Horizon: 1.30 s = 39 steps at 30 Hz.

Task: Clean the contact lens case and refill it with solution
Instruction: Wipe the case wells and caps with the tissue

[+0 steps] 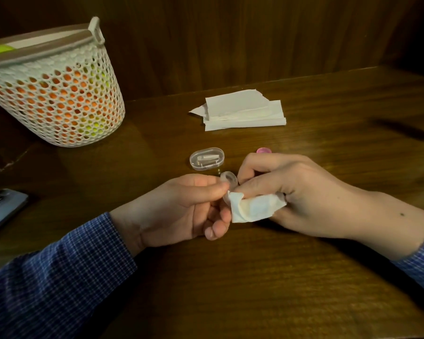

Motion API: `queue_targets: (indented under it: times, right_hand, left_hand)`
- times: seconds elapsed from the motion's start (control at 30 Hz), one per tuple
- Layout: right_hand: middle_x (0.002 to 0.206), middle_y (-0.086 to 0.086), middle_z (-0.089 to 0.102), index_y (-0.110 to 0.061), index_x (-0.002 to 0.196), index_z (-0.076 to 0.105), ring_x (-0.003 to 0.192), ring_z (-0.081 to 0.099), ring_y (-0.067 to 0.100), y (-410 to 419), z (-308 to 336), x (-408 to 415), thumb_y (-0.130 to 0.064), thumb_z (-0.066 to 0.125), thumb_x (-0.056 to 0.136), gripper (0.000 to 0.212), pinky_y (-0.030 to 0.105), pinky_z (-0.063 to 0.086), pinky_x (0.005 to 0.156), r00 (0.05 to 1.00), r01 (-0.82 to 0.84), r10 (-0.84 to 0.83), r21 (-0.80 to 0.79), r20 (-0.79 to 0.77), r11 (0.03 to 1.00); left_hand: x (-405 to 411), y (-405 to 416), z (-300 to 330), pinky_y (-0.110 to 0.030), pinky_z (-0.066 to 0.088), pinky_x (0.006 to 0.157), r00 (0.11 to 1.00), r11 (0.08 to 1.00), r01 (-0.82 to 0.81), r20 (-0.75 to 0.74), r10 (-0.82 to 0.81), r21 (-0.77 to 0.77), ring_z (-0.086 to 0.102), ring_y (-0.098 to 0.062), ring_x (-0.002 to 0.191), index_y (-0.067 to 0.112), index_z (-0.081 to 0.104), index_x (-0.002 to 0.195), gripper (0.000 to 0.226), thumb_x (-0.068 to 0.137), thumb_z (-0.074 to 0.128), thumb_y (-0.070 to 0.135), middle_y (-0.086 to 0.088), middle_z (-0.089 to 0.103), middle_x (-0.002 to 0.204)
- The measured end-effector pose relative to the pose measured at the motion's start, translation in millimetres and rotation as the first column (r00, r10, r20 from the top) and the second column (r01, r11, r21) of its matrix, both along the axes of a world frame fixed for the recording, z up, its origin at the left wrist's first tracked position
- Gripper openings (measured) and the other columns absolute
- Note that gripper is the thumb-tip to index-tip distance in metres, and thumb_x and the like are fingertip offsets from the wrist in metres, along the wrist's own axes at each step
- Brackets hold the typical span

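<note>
I saw the left hand (181, 211) pinching the clear round lens case (229, 180) while the right hand (291, 192) clutched a crumpled white tissue (252, 207) against it above the wooden desk (230, 277).

Blue checked shirt sleeves (59, 277) cover both forearms.

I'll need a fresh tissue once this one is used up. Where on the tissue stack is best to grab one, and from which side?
Pinch the top sheet at its near-left corner, coming from the left. That corner juts out past the tissue stack, so fingers should catch one sheet rather than several. The left hand is on that side, but it holds the lens case; the right hand holds the used tissue.
</note>
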State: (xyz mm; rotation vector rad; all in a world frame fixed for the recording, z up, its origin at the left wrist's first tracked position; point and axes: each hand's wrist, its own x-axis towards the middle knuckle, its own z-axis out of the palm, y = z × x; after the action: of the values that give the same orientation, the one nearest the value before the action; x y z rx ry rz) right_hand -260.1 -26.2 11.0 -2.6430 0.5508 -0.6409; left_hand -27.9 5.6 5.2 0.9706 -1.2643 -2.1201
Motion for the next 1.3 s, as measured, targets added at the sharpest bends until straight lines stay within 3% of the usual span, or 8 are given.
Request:
queue_targets:
  times: [0.23,0.4,0.5,0.6,0.73,0.8,1.07,1.3]
  right_hand:
    - [0.084,-0.009,0.065,-0.019,0.089,0.078,0.081,0.064,0.015,0.9,-3.3,6.9,-0.014,0.073,0.092,0.008,0.032,0.051,0.076,0.987,0.083,-0.115,0.254,0.114,0.964]
    - [0.085,0.003,0.074,-0.017,0.092,0.078,0.080,0.067,0.020,0.7,-4.8,10.2,-0.028,0.073,0.092,0.012,0.037,0.038,0.109,0.956,0.168,-0.267,0.522,0.120,0.836]
    - [0.077,0.016,0.070,-0.005,0.085,0.074,0.070,0.060,0.030,-0.3,-2.5,10.4,-0.037,0.075,0.086,0.032,0.025,0.043,0.082,0.942,0.171,-0.312,0.628,0.120,0.759]
    - [0.067,0.008,0.061,-0.014,0.076,0.074,0.062,0.053,0.017,-2.0,3.9,11.5,-0.037,0.077,0.079,0.023,0.022,0.042,0.055,0.934,0.086,-0.332,0.823,0.129,0.561]
    - [0.070,0.001,0.057,-0.017,0.086,0.070,0.060,0.050,0.009,-13.1,9.1,11.4,-0.019,0.073,0.083,0.006,0.018,0.042,0.046,0.859,-0.206,-0.466,0.977,0.210,0.061]
    - [0.072,0.001,0.058,-0.016,0.088,0.064,0.060,0.050,0.009,-16.4,9.8,8.4,-0.019,0.072,0.082,0.011,0.017,0.042,0.045,0.831,-0.237,-0.519,0.972,0.199,-0.006]
    - [0.073,0.004,0.061,-0.012,0.091,0.074,0.068,0.057,0.011,-13.8,5.4,5.4,-0.029,0.077,0.077,0.022,0.022,0.047,0.057,0.849,-0.050,-0.455,0.898,0.269,0.436]
    - [0.091,-0.006,0.071,-0.027,0.103,0.077,0.081,0.066,0.012,-6.9,-3.2,4.6,-0.022,0.070,0.091,0.015,0.021,0.048,0.072,0.911,0.072,-0.234,0.428,0.341,0.901]
  left_hand:
    - [-10.3,6.3,-2.2,-0.022,0.051,0.053,0.958,0.909,-0.179,0.141,0.248,-0.376,0.064,-0.014,0.060,0.009,0.068,0.095,0.026,0.100,0.049,0.026,-0.003,0.065,0.072]
    - [-12.4,5.6,-5.0,-0.025,0.056,0.053,0.918,0.834,-0.218,0.185,0.352,-0.507,0.069,-0.020,0.060,0.001,0.065,0.101,0.022,0.104,0.048,0.014,-0.003,0.068,0.070]
    - [-11.7,6.5,-6.1,-0.029,0.059,0.056,0.911,0.776,-0.205,0.174,0.374,-0.596,0.071,-0.024,0.063,0.002,0.063,0.103,0.024,0.098,0.053,0.023,-0.007,0.070,0.074]
    - [-10.2,4.3,-7.0,-0.030,0.058,0.058,0.911,0.763,-0.200,0.169,0.375,-0.615,0.071,-0.025,0.066,-0.001,0.062,0.107,0.028,0.099,0.054,0.025,-0.008,0.070,0.077]
    - [-6.2,-2.8,-3.7,-0.025,0.054,0.054,0.927,0.848,-0.296,0.080,0.365,-0.441,0.065,-0.017,0.063,0.003,0.064,0.113,0.028,0.098,0.054,0.025,-0.005,0.066,0.076]
    - [-5.5,-3.5,-2.7,-0.024,0.053,0.054,0.934,0.868,-0.312,0.042,0.354,-0.386,0.064,-0.015,0.062,0.006,0.062,0.122,0.036,0.094,0.055,0.029,-0.005,0.065,0.076]
    - [-4.9,-2.9,-2.8,-0.023,0.055,0.059,0.956,0.887,-0.245,0.056,0.288,-0.391,0.066,-0.016,0.068,0.010,0.066,0.106,0.020,0.103,0.049,0.020,-0.008,0.069,0.083]
    - [-3.7,-6.0,-4.2,-0.023,0.055,0.060,0.961,0.917,-0.254,0.029,0.276,-0.307,0.067,-0.015,0.068,0.011,0.069,0.107,0.025,0.100,0.053,0.028,-0.007,0.070,0.083]
